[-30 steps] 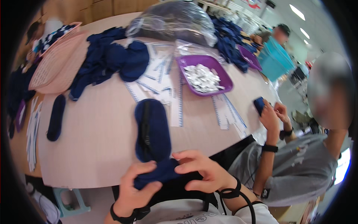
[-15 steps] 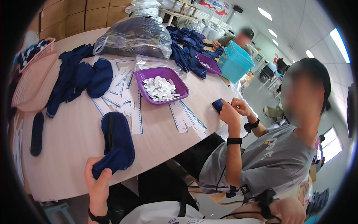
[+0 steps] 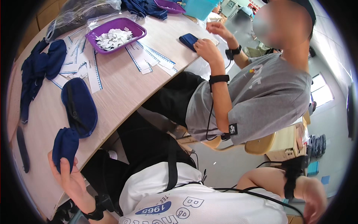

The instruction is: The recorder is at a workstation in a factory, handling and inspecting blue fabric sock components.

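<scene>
My left hand (image 3: 70,180) is raised at the table's near edge, shut on a folded navy eye mask (image 3: 65,146). Just beyond it a second navy eye mask (image 3: 79,106) lies flat on the wooden table (image 3: 119,93) with its strap side up. My right hand (image 3: 316,198) is far off to the lower right, away from the table and down beside my body, with a black band on the wrist. It is blurred and I cannot make out whether it holds anything.
A purple tray (image 3: 131,27) of white paper slips stands further back, with blue-edged paper strips (image 3: 146,56) beside it and a heap of navy masks (image 3: 37,71) at the left. To my right, a seated co-worker in a grey shirt (image 3: 253,100) handles a navy mask (image 3: 188,39).
My right hand has let go of the folded mask and swung out to the lower right. My left hand alone keeps the mask. The view has turned toward the co-worker.
</scene>
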`<state>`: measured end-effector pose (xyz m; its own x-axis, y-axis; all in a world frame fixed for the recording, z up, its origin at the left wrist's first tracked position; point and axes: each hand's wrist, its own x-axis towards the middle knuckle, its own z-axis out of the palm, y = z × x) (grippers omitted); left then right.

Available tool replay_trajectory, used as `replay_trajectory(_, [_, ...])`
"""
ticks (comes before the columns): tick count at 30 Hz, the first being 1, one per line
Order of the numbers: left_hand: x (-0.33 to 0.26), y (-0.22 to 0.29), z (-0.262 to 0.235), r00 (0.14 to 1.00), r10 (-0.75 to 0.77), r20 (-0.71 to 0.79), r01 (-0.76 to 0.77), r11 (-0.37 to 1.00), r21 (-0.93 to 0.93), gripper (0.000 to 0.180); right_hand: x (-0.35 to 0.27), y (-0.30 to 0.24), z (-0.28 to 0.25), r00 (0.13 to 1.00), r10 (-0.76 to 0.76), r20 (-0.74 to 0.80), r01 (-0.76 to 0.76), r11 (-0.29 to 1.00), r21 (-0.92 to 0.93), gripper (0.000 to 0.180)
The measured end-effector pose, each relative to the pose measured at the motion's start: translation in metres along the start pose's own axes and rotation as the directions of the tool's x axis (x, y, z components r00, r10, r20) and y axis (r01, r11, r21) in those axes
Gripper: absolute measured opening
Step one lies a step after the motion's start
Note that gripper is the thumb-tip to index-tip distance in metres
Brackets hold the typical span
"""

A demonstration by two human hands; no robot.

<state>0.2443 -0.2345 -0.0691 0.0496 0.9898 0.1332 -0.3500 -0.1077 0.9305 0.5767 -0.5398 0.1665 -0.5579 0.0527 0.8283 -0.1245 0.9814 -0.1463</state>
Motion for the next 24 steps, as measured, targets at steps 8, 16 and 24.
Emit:
replay_trajectory(8, [0.025, 0.005, 0.023, 0.987, -0.004, -0.159, 0.005, 1.000, 0.009, 0.029, -0.053, -0.012, -0.015, 0.937, 0.200, 0.286, -0.334, 0.754, 0.566, 0.043])
replay_trajectory(16, [0.037, 0.007, 0.008, 0.948, 0.029, -0.317, 0.032, 0.982, 0.188, 0.024, -0.265, 0.120, 0.104, -0.553, 0.807, 0.207, -0.830, -0.512, -0.223, 0.026])
replay_trajectory(24, [0.037, -0.018, -0.044, 0.855, 0.499, -0.142, -0.038, 0.333, 0.942, 0.026, -0.268, 0.135, 0.150, -0.359, 0.872, 0.333, -0.896, -0.422, 0.138, 0.023])
